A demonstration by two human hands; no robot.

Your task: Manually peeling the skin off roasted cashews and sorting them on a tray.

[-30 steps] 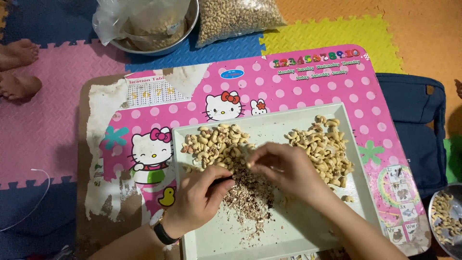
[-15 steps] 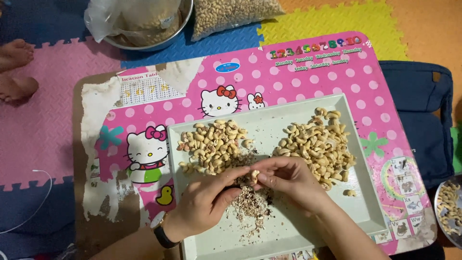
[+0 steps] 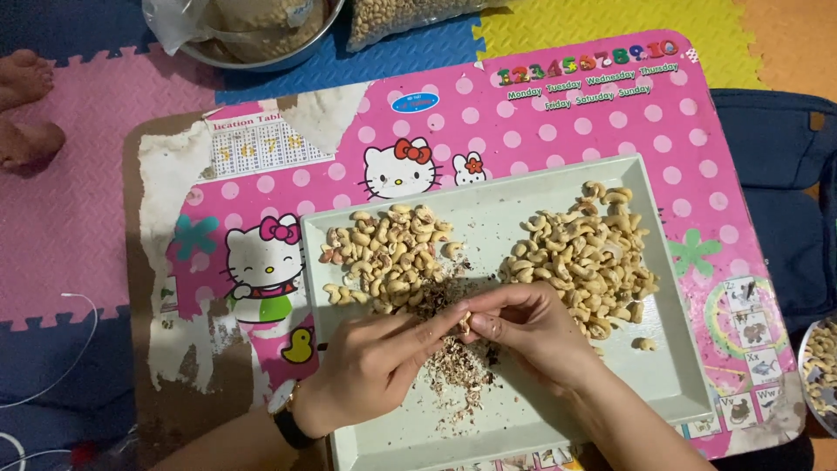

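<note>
A pale rectangular tray [image 3: 680,366] lies on a pink cartoon-printed low table [image 3: 540,122]. On it are two heaps of cashew nuts: a browner left heap [image 3: 388,253] and a paler right heap [image 3: 584,257]. Between them lies a strip of brown skin flakes [image 3: 458,375]. My left hand [image 3: 375,362] and my right hand [image 3: 527,331] meet over the flakes, fingertips pinched together on one cashew nut [image 3: 464,321]. A dark wristwatch [image 3: 286,414] sits on my left wrist.
A metal bowl with a plastic bag [image 3: 253,30] and a clear bag of nuts [image 3: 410,16] stand beyond the table. Another person's bare feet [image 3: 26,109] rest on the foam mat at left. A second bowl of nuts [image 3: 819,366] is at right, beside a blue cushion [image 3: 776,201].
My hands drew back from the two heaps and came together over the flakes, pinching one nut. The view shifted slightly downward.
</note>
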